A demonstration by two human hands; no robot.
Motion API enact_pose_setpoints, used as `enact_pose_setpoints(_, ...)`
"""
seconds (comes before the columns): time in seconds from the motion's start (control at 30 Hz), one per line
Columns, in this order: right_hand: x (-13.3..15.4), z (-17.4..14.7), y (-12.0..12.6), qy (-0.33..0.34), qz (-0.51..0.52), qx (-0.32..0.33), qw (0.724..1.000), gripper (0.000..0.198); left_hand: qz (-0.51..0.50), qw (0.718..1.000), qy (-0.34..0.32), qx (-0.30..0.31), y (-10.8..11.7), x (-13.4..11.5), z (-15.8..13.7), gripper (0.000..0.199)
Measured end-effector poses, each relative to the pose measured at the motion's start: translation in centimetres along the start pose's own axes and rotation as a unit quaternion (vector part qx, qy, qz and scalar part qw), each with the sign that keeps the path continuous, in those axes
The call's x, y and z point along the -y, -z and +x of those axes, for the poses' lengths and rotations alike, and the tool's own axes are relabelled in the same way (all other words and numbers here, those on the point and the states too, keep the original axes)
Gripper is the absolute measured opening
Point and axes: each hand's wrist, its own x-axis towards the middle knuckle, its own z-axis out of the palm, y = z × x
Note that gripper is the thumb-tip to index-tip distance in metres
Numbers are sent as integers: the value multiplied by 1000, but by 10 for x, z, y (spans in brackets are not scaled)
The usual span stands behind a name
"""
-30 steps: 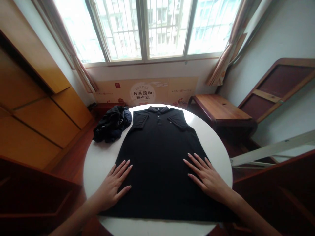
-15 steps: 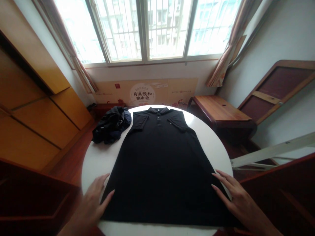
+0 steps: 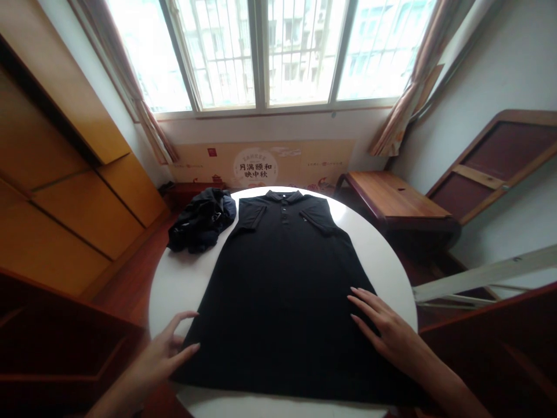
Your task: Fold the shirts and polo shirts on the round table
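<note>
A black polo shirt (image 3: pixel 282 290) lies spread flat, front up, on the round white table (image 3: pixel 387 249). Its collar and buttons are at the far end, its hem is nearest me, and both short sleeves are turned inward over the chest. My left hand (image 3: pixel 167 348) is at the shirt's left edge near the hem, thumb and fingers apart with a gap between them. On the right side of the shirt rests my right hand (image 3: pixel 383 325), its fingers stretched out over the fabric. Neither hand grips the cloth.
A heap of dark clothes (image 3: pixel 202 220) sits on the table's far left edge. Beyond stand a printed cardboard panel (image 3: pixel 313 162) under the window and a small wooden table (image 3: pixel 395 194) at right. Wooden cabinets (image 3: pixel 73 215) line the left.
My right hand has moved inward and slightly away from me, from the shirt's right edge onto the fabric. My left hand has shifted slightly, its fingers now more curved. The view has turned slightly left.
</note>
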Motion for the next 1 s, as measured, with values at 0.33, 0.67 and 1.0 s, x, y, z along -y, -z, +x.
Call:
enact_pose_setpoints(0.33,2,-18,3,0,-17,7,1000,47,19,1000,2,-19,1,0,0,90)
enact_pose_setpoints(0.67,-3,-11,7,-4,-5,3,1000,40,2,1000,-7,-23,1,5,1,96)
enact_pose_setpoints(1.0,-27,-10,23,-118,70,-125,983,35,251,952,-102,-142,6,12,8,54)
